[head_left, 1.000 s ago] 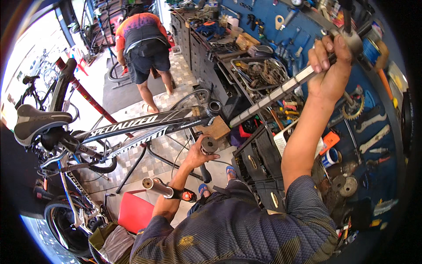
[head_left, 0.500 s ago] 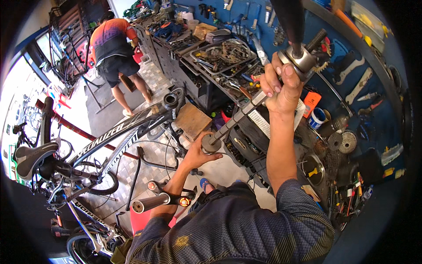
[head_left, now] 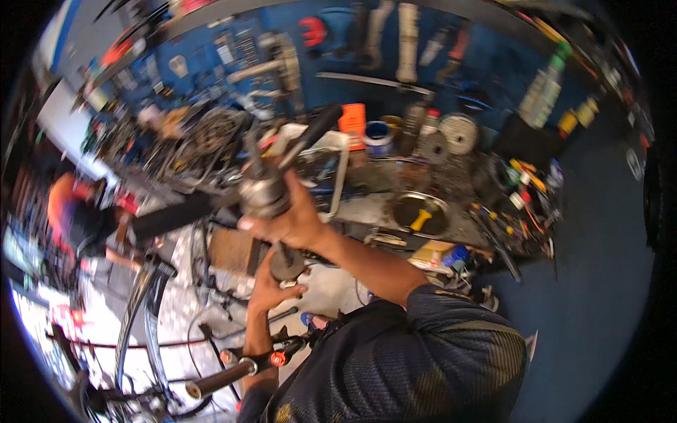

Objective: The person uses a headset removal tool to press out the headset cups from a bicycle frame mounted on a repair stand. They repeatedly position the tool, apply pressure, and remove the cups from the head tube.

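Observation:
A headset press (head_left: 264, 196) stands out in front of me, a threaded rod with round metal collars and black lever handles. My right hand (head_left: 305, 220) is wrapped round its upper collar, where the handles spread to both sides. Lower down, the round end disc (head_left: 287, 265) sits between the thumb and fingers of my left hand (head_left: 264, 287). Most of the rod between my hands is hidden behind my right hand. Left of the press stands a bicycle frame (head_left: 134, 299), its head tube near the end of one handle. The picture is smeared by motion.
A workbench ahead holds a white basket (head_left: 343, 176), an orange box (head_left: 352, 125), a blue tub (head_left: 378, 139) and a round metal pan (head_left: 443, 227). Tools hang on the blue wall (head_left: 345, 60). A co-worker in orange (head_left: 74, 211) bends at far left. A handlebar end (head_left: 211, 383) lies near my left forearm.
My view has swung right toward the bench and wall. The press has turned, its handles now spread sideways and its rod pointing more toward me. Both hands keep their hold.

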The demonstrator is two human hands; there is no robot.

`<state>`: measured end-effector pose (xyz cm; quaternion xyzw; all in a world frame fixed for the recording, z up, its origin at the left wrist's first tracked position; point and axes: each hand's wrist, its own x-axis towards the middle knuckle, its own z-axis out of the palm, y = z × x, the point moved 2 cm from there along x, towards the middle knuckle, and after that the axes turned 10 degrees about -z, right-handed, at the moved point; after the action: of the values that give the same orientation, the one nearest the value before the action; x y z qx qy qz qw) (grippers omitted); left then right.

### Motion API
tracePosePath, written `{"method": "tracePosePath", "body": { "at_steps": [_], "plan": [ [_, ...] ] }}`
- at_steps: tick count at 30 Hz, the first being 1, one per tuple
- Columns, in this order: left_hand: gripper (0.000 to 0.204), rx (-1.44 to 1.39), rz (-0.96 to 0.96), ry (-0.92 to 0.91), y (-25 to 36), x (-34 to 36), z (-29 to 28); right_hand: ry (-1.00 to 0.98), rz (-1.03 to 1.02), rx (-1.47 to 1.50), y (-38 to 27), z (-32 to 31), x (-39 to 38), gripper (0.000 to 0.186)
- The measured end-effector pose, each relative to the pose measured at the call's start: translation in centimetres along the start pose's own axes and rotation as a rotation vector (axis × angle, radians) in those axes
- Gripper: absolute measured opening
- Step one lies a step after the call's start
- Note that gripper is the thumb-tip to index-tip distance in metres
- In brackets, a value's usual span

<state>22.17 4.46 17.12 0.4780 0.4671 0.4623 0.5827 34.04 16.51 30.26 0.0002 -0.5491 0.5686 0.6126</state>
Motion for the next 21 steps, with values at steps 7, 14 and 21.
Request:
{"method": "tracePosePath", "body": {
  "at_steps": [7,14,21],
  "plan": [
    [0.051,-0.136,-0.028,-0.101,-3.4,2.1,8.3,0.022,0.173,0.109,-5.3,-8.2,-3.1,0.086],
    [0.067,-0.018,0.035,0.226,-4.8,5.7,16.2,0.137,0.065,0.009,-8.8,-13.2,-7.0,0.050],
    [0.106,0.424,-0.006,-0.153,-2.1,8.0,20.5,0.592,0.068,0.097,-11.3,-20.3,-11.9,0.045]
  ]
}}
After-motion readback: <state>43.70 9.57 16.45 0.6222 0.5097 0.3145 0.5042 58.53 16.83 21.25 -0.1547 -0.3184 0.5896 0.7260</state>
